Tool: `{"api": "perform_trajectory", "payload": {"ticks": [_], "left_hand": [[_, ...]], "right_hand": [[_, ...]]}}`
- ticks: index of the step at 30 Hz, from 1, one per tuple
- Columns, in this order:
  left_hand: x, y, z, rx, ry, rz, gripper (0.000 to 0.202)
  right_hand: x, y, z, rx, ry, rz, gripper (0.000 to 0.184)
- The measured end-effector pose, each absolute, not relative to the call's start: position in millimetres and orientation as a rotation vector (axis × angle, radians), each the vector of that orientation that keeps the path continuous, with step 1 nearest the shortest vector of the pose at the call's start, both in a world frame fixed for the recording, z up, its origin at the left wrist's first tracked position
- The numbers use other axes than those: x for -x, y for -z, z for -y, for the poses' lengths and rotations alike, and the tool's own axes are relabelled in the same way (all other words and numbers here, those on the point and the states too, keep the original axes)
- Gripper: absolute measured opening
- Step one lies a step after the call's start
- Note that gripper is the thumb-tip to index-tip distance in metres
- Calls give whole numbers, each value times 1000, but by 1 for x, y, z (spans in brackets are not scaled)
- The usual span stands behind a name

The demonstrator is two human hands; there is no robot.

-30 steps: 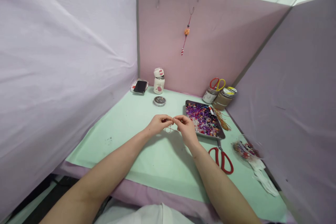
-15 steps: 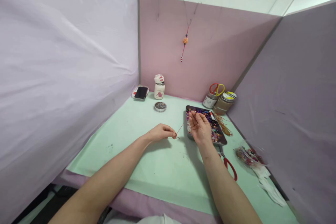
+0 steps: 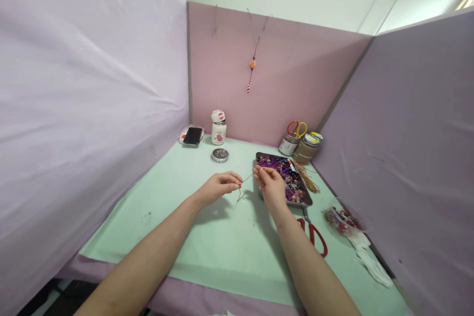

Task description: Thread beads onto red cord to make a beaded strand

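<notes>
pinching a thin red cord (image 3: pixel 246 180) in the left hand (image 3: pixel 218 187), thumb and forefinger closed on its lower stretch, just above the green table (image 3: pixel 207 242). gripping the upper end in the right hand (image 3: pixel 272 186), thumb and forefinger shut on it, other fingers curling loosely behind.

running up and to the right from the left pinch to the right pinch, long axis slanting across the small gap between the two hands. dangling in a small loop under the left fingertips, close to the table top, whether touching it or not being too fine to judge.

hovering with the right hand over the near left part of the bead tray (image 3: pixel 308 201), so lying between cord and beads and being the nearer hand to them; keeping the left hand on the opposite side of the cord, apart from the tray.

hiding both cord ends inside the fingertips. showing a tiny red speck beside the left fingertips, too small to call a bead or a knot. covering the tray's left rim with the right hand, and masking part of the red-handled scissors (image 3: pixel 317 239) with the right forearm.
</notes>
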State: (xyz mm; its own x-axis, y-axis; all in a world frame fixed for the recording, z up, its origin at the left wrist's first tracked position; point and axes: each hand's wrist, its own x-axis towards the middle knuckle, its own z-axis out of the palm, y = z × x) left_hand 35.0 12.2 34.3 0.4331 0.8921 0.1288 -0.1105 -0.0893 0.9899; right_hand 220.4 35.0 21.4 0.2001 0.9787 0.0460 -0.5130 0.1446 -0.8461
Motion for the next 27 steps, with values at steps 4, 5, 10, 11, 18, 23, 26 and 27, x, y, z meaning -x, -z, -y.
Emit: {"api": "perform_trajectory", "payload": {"ticks": [4,5,10,11,18,23,26,27], "left_hand": [[-34,-34,-14,-1292,-1066,-683,17],[-35,-32,-15,-1266,-1079,-687,17],[-39,-25,-20,-1289,-1148,-876,19],[-40,-24,-21,-1330,-1163,-929,19],[-51,-15,-19,-1563,-1253,-1072,24],[-54,-13,-18,-1573,-1272,-1096,22],[-54,-13,-19,-1579,-1267,-1102,23],[-54,-13,-19,-1579,-1266,-1113,24]], "right_hand": [[-205,-13,-28,883,-1356,911,26],[-203,-11,-26,913,-1383,995,25],[-205,-13,-20,1166,-869,1466,22],[-206,-13,-19,1175,-731,1490,23],[-191,-9,-16,856,-1358,1033,16],[-186,-9,-14,793,-1623,818,24],[-188,-10,-13,848,-1689,896,31],[-189,-10,-13,891,-1632,960,31]]}}
